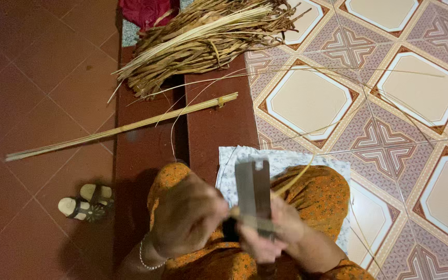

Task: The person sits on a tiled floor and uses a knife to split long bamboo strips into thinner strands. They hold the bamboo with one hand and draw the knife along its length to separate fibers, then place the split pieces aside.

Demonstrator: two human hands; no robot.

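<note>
head view, looking down on a seated person in orange patterned clothing. the left hand [187, 215], with a thin bracelet at the wrist, is clenched around something at the base of a flat metal blade [253, 194]; what lies inside that fist is covered by the fingers and cannot be told. the right hand [268, 231] is closed on the lower part of the blade, which stands upright between the two hands, apparently so that its edge meets a pale fibre strip [294, 179] that arcs up and to the right from the hands, over the knee. a dark piece just under the blade, perhaps a handle, is too shadowed to make out. the work is held over the lap, above a light printed cloth [281, 158] spread on the patterned tile floor [307, 101]. ahead, well apart from the hands, a heap of dried fibre [208, 36] lies on a brown step [219, 124], with a tied bundle of straight sticks [125, 127] running out leftward across it, both within reach. thin loose strands trail over the tiles to the right. a pair of sandals [85, 202] sits on the dark red floor at left. a red cloth [149, 10] is cut off at the top edge.
</note>
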